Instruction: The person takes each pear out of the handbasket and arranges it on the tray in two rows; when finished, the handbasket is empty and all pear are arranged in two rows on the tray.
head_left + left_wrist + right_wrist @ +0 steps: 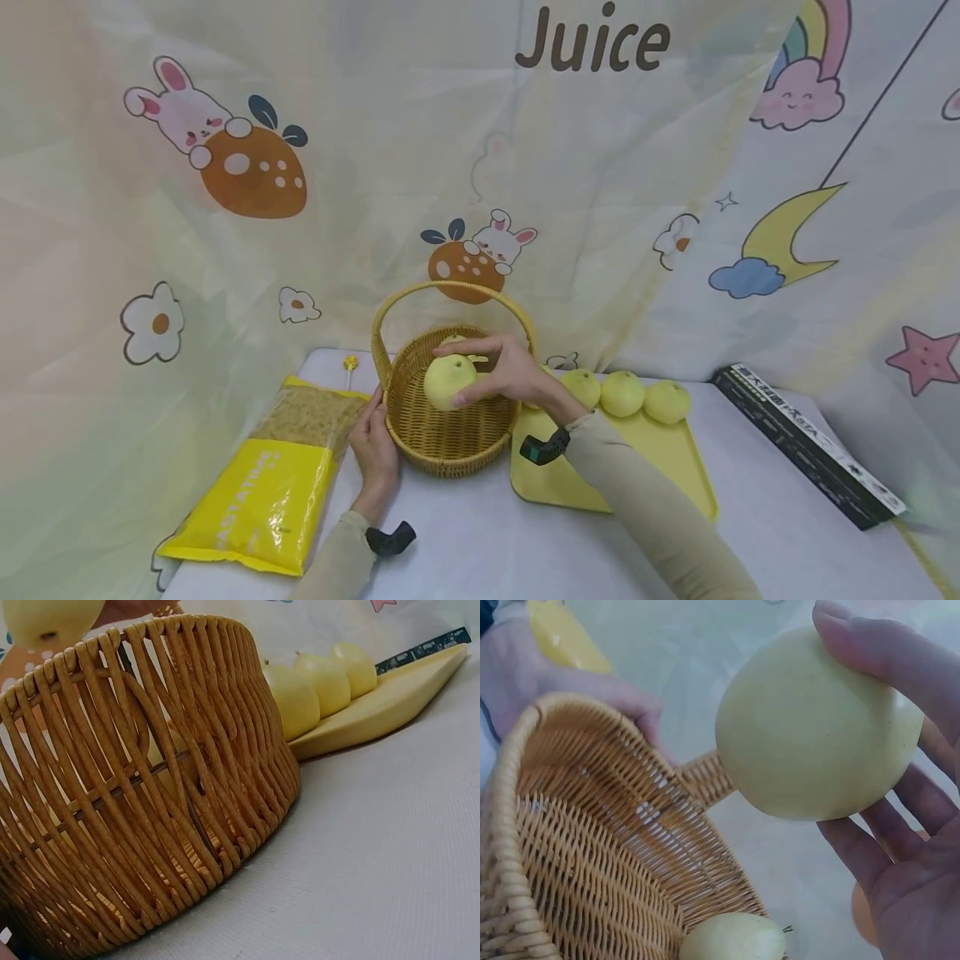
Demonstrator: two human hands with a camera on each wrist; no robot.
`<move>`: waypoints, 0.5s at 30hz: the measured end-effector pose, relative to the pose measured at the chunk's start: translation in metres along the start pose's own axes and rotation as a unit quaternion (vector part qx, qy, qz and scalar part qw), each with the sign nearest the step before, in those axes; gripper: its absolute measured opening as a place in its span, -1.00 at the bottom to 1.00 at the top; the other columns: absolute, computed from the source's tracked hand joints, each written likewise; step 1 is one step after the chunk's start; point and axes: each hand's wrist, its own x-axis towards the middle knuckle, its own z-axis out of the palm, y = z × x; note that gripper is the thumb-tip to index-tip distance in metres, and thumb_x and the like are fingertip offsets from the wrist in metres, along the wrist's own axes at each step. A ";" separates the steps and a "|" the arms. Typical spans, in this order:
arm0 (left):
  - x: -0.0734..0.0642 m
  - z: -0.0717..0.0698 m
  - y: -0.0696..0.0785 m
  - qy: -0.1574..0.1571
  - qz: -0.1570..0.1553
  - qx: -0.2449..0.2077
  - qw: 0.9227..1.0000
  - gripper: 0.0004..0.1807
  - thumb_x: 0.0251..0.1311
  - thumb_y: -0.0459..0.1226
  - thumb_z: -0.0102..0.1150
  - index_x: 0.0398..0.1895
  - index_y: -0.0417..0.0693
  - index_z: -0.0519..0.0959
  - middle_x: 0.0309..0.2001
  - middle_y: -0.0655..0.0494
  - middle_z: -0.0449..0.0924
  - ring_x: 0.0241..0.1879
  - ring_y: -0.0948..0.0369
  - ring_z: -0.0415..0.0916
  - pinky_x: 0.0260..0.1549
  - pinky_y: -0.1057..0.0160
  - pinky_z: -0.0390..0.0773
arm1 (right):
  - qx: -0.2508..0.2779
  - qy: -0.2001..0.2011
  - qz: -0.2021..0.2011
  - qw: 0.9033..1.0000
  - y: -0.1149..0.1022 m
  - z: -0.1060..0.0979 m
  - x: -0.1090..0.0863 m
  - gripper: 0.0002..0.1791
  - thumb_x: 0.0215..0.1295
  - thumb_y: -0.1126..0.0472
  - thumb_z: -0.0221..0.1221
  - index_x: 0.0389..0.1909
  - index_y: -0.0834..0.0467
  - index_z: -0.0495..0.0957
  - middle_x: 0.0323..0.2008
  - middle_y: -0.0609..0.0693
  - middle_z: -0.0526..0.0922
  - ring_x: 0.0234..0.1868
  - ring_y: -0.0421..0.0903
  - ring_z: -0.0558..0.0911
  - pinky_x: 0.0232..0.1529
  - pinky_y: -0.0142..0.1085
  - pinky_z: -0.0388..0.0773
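My right hand [510, 367] grips a round pale yellow pear [450, 382] above the wicker basket [450, 467], thumb on one side and fingers on the other. In the right wrist view the pear [817, 727] hangs over the basket's rim, held by the fingertips. Another pear [735, 937] lies inside the basket, partly covered by the right hand in the head view. Against the basket's left outer side, near the foot of its arched handle [450, 285], my left hand [375, 442] rests with fairly straight fingers. The left wrist view shows mostly the woven wall [150, 787].
Right of the basket, a yellow tray [555, 483] bears several pears [622, 393] along its back edge. A yellow-and-clear bag [277, 483] lies left, with a small yellow lollipop-like item [350, 363] behind it. A long black box [802, 450] lies far right.
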 end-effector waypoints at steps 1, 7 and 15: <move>0.000 0.000 0.000 0.000 -0.001 0.000 1.000 -0.49 0.65 -0.20 -0.20 0.57 0.06 0.41 0.54 0.14 0.42 0.53 0.15 0.36 0.38 0.53 0.47 | 0.007 0.000 -0.004 1.000 -0.002 0.000 -0.003 -0.29 -0.01 0.38 0.60 0.27 0.18 0.69 0.28 0.01 0.72 0.44 -0.08 0.54 0.41 -0.07 0.64; 0.000 0.000 0.000 -0.002 -0.007 -0.003 1.000 -0.48 0.66 -0.18 -0.22 0.58 0.03 0.39 0.56 0.12 0.38 0.56 0.12 0.32 0.42 0.49 0.45 | 0.023 0.006 -0.014 1.000 -0.014 -0.007 -0.022 -0.28 -0.04 0.45 0.60 0.25 0.24 0.69 0.33 0.09 0.68 0.47 0.00 0.53 0.33 -0.10 0.70; 0.000 0.000 0.000 -0.002 -0.006 -0.003 1.000 -0.49 0.65 -0.20 -0.20 0.57 0.03 0.40 0.55 0.12 0.41 0.54 0.14 0.34 0.39 0.54 0.46 | 0.009 0.009 -0.008 1.000 -0.020 -0.023 -0.049 -0.29 -0.07 0.40 0.63 0.22 0.22 0.71 0.30 0.10 0.70 0.47 -0.02 0.53 0.39 -0.23 0.63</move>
